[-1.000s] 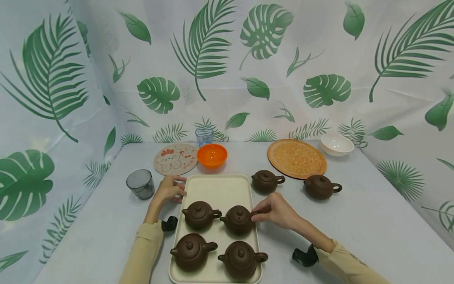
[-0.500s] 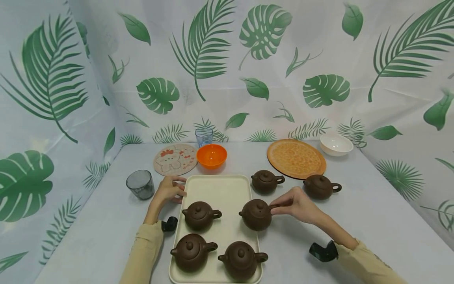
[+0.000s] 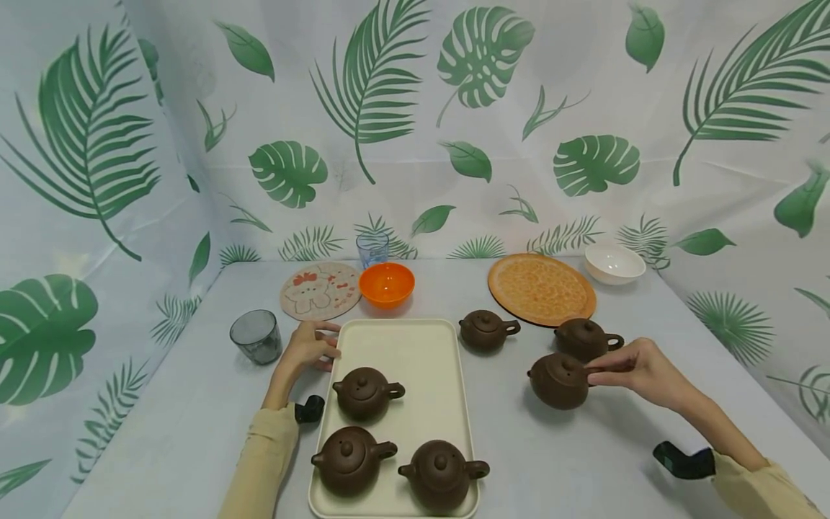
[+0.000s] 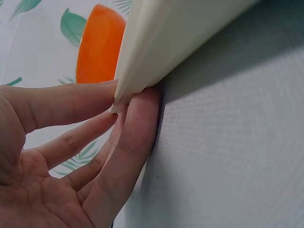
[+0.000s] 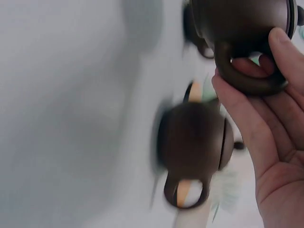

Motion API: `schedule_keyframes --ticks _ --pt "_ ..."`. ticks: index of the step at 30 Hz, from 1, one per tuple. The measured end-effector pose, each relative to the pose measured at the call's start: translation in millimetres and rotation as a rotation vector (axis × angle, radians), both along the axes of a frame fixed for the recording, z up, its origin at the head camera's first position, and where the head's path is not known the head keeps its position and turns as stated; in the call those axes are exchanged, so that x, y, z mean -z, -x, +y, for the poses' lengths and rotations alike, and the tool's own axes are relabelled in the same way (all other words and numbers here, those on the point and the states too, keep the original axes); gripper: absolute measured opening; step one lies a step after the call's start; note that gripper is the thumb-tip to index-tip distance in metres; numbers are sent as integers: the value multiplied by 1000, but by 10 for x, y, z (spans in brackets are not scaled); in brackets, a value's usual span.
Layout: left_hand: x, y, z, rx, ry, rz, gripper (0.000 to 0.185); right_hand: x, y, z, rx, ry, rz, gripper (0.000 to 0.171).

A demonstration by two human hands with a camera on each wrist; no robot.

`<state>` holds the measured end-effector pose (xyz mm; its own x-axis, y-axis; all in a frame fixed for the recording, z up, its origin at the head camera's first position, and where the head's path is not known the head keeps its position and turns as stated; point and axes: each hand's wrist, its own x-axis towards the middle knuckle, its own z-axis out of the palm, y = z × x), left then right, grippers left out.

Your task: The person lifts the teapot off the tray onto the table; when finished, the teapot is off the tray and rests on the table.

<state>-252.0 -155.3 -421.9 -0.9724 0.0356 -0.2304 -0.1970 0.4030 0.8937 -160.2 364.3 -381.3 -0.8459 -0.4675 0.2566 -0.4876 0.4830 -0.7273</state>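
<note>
Plainly, the thumb and fingers of the right hand [image 3: 642, 373] pinch the handle [image 5: 249, 84] of the held teapot [image 3: 559, 383], which hangs above the table [image 3: 512, 461], spout to the left. Half a second ago it was over the tray's right edge, and before that among the pots there; now it is well to the right of the tray [image 3: 402, 342]. For the work in hand, this seems to leave it between places: out of the tray, yet resting on nothing. In the head view it partly covers the far-right teapot [image 3: 582, 337]; the gap between them I cannot judge. Another, the smaller-looking teapot [image 3: 486, 331], stands just beside the tray. The left hand [image 3: 306, 349] has not moved, its fingertips pinching the tray's left rim, apparently to steady it. Three remain on the tray: the back teapot [image 3: 363, 395], the front-left teapot [image 3: 346, 465] and the front-right teapot [image 3: 439, 476], with a bare spot behind the last.
</note>
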Motion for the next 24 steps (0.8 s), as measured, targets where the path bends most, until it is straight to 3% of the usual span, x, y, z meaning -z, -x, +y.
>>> schedule_keyframes --ticks 8,24 --pt "7 6 4 -7 0 -10 51 88 -60 422 108 -29 -61 14" --pt "2 0 0 5 -19 -4 50 234 -82 625 116 -28 -111 13"
